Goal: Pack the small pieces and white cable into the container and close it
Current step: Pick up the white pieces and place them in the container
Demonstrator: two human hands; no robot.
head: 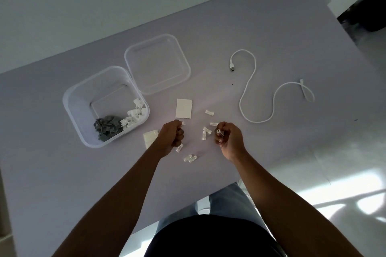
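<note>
A clear square container (71, 108) stands open at the left, holding grey pieces (107, 128) and white pieces (134, 116). Its clear lid (183, 62) lies flat just behind it. Several small white pieces (190, 158) are scattered on the table between my hands. My left hand (172, 136) is curled around white pieces, one poking out at the top. My right hand (228, 136) grips white pieces too. A white cable (253, 73) snakes across the table to the right, untouched.
A white rectangular card (184, 108) lies behind my hands, and a second white flat piece (149, 136) lies partly under my left wrist. The purple-grey table (62, 173) ends near my legs; pale floor is at the right.
</note>
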